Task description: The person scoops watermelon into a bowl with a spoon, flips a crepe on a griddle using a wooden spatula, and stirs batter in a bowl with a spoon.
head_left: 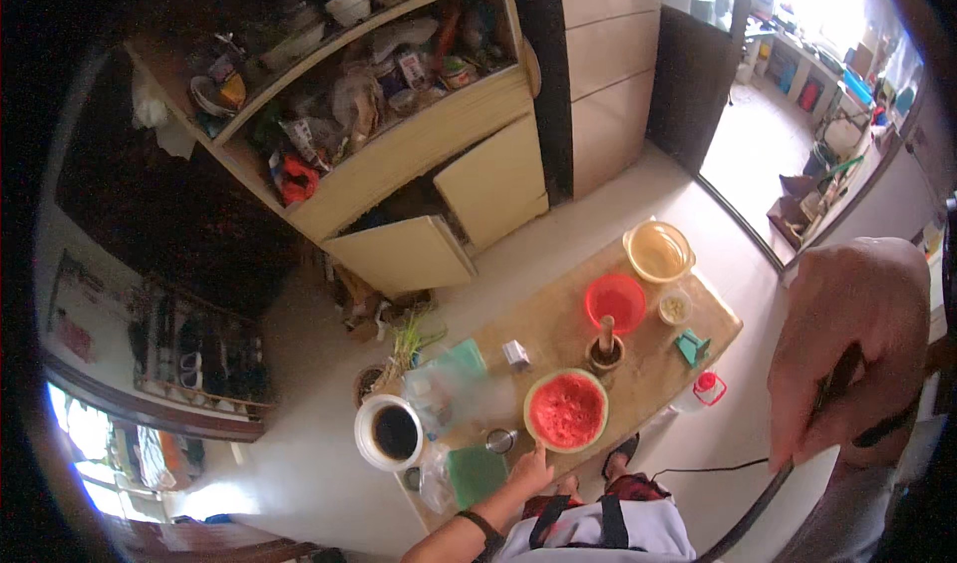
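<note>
pale flooring (299, 478) spreads around a low table (553, 334), with a cream cabinet (414, 159) behind it, its shelves crowded and its lower doors (404, 254) standing askew. toward the table's near edge sits half a melon (566, 411), cut face up, the red flesh rough and broken inside a pale green rim. the left hand (528, 473), a dark band (483, 531) at its wrist, reaches to the near side of that rim with one finger out against it; whether the other fingers grip anything, i cannot tell. the right hand (847, 349) is raised well away from the table, large and close to the camera, its fingers closed on a dark strip (748, 515) that slants down below it — what the strip belongs to is unclear. just behind the melon stands a mortar (605, 359) with a pestle (606, 330) upright in it, then a red bowl (615, 304), a small tub (675, 308) and a yellow bowl (658, 252). a green stand (692, 347) rests near the right edge. left of the melon are a jar (500, 439), a green board (478, 478) and a white bucket (366, 443) of dark liquid — all near the table's left end.
</note>
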A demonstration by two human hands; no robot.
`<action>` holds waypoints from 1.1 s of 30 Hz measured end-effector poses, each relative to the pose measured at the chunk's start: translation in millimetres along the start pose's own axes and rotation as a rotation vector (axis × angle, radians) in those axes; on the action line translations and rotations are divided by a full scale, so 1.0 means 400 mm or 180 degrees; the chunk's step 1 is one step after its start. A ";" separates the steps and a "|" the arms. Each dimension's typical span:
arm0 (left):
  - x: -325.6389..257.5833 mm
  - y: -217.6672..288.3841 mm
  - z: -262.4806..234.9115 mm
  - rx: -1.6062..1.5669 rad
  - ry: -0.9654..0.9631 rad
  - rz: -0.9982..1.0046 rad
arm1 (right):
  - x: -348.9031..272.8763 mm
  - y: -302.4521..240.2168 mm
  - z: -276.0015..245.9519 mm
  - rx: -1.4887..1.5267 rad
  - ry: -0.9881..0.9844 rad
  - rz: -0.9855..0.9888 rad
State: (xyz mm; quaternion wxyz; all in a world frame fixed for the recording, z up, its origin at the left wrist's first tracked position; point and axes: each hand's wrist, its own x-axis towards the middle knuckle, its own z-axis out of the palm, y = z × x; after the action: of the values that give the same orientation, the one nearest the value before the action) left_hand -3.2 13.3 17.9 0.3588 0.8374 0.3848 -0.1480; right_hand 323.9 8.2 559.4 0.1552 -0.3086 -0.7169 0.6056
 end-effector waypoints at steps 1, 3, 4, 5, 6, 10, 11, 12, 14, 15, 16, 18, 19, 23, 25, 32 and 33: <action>-0.005 0.006 0.011 -0.0185 0.0112 -0.0036 | -0.011 0.003 -0.005 -0.0300 0.0236 0.0271; 0.014 0.012 0.027 -0.0443 0.0167 -0.0050 | -0.027 0.023 -0.007 -0.0308 0.0773 0.0629; 0.027 0.019 0.019 -0.0602 0.0057 -0.0332 | -0.028 0.044 -0.006 -0.0274 0.1321 0.0956; 0.015 0.046 -0.003 -0.0746 -0.0111 -0.0608 | -0.033 0.064 0.021 -0.0354 0.2057 0.1063; 0.011 0.068 -0.030 -0.0738 0.0075 -0.0615 | -0.041 0.091 0.022 0.0040 0.2244 0.1198; 0.039 0.024 -0.008 -0.0509 0.0578 -0.0412 | -0.040 0.222 -0.008 0.0617 0.2195 0.1741; 0.039 0.037 -0.034 -0.0468 0.0451 -0.0414 | -0.043 0.257 -0.014 0.0715 0.2113 0.1876; 0.031 0.026 -0.034 -0.0520 0.0449 -0.0432 | -0.036 0.311 -0.023 0.0767 0.1975 0.1888; 0.033 0.040 -0.048 -0.0606 0.0241 -0.0442 | -0.029 0.393 -0.010 0.0769 0.2005 0.1974; 0.030 0.034 -0.040 -0.0648 0.0208 -0.0491 | -0.021 0.433 -0.002 0.0798 0.1943 0.2003; 0.023 0.026 -0.021 -0.0548 0.0356 -0.0456 | -0.012 0.476 0.011 0.0788 0.2037 0.2190; 0.016 0.031 -0.018 -0.0465 0.0495 -0.0462 | -0.008 0.571 0.043 0.0781 0.2081 0.2382; 0.010 0.044 -0.045 -0.0465 0.0311 -0.0446 | -0.010 0.617 0.067 0.0764 0.2133 0.2379; -0.017 -0.002 0.018 -0.0557 0.0543 -0.0354 | 0.014 0.794 0.181 0.0688 0.2219 0.2473; -0.015 -0.016 0.042 -0.0831 0.0645 -0.0464 | 0.028 0.900 0.240 0.0611 0.2092 0.2594; -0.032 0.018 0.017 -0.1012 0.0529 -0.0116 | 0.112 1.073 0.415 -0.0153 0.1889 0.2517; -0.031 0.024 0.005 -0.1040 0.0569 -0.0163 | 0.121 1.091 0.425 -0.0209 0.1967 0.2489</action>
State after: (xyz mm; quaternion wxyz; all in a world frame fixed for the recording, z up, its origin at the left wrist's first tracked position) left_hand -4.2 1.0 27.6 0.4506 0.7677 0.4553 -0.0176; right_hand 296.6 -59.3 94.3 0.1119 -0.7240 -0.4867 0.4759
